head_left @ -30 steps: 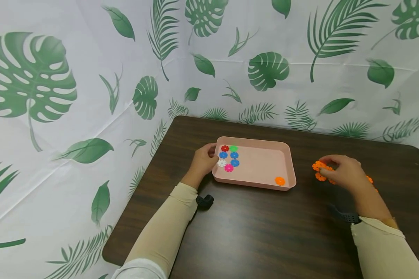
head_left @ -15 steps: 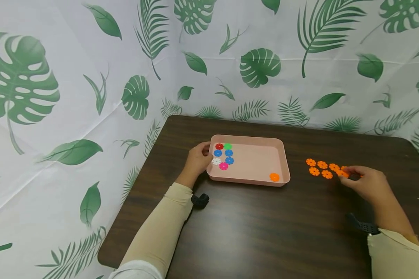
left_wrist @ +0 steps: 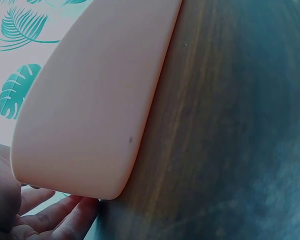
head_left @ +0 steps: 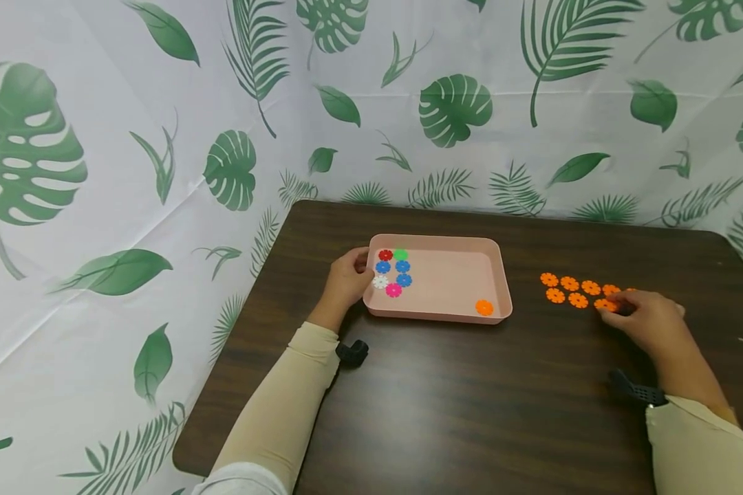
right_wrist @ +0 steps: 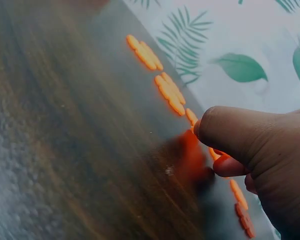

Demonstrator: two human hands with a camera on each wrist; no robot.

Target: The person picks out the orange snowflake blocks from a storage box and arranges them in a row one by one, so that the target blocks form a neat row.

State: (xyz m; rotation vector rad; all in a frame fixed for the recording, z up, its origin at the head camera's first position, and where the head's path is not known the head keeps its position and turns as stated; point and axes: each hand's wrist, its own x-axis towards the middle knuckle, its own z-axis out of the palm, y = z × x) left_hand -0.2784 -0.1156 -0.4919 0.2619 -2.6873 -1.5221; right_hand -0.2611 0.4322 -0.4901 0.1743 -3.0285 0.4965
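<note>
A pink rectangular tray [head_left: 446, 275] rests on the dark wooden table. My left hand [head_left: 347, 278] grips its left side, thumb at the rim and fingers against the outer wall, as the left wrist view shows from close by. Toward the tray's left end lie several flower-shaped plastic discs: a red disc [head_left: 386, 255], a green disc [head_left: 400, 254], a white disc [head_left: 380, 282], a pink disc [head_left: 393, 291] and blue ones. One orange disc [head_left: 484, 307] sits alone at the front right corner. On the table, my right hand [head_left: 650, 320] pinches an orange flower disc [head_left: 603, 304] between thumb and fingers.
Several more orange discs [head_left: 569, 283] lie flat in two rows right of the tray, partly behind the right hand. A leaf-patterned cloth [head_left: 458, 165] hangs along the table's back and left edges. Bare wood [head_left: 458, 399] fills the front.
My right hand has moved right along the orange discs, uncovering those at the left of the rows, and now pinches one farther right. The left hand stays on the tray. The head view has shifted slightly.
</note>
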